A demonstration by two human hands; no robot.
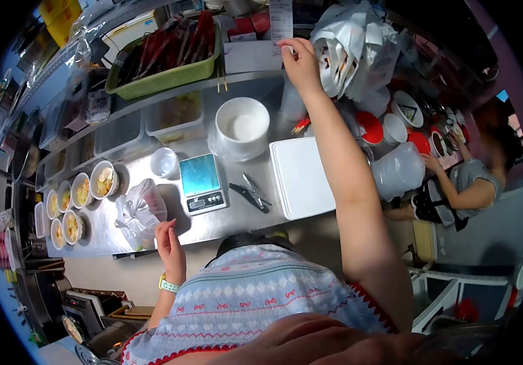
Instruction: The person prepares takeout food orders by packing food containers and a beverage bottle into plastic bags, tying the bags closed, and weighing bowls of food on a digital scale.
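My right hand [301, 64] is stretched far forward to the shelf above the counter. Its thumb and fingertips close at the lower part of a printed paper slip [281, 23]. My left hand [171, 246], with a watch on the wrist, hangs at the counter's front edge, fingers loosely bent and apart, with nothing in it. Just beside it sits a tied white plastic bag [140, 213]; I cannot make out its contents. Further in on the counter are a digital scale [202, 182], black-handled scissors [249, 196] and a stack of white bowls [242, 125].
Several bowls of food [104, 180] stand at the left. A white lid [303, 176] lies right of the scissors. Above are a green basket [164, 80] of dark red packets and hanging plastic bags [359, 45]. Another person [465, 182] works at the right.
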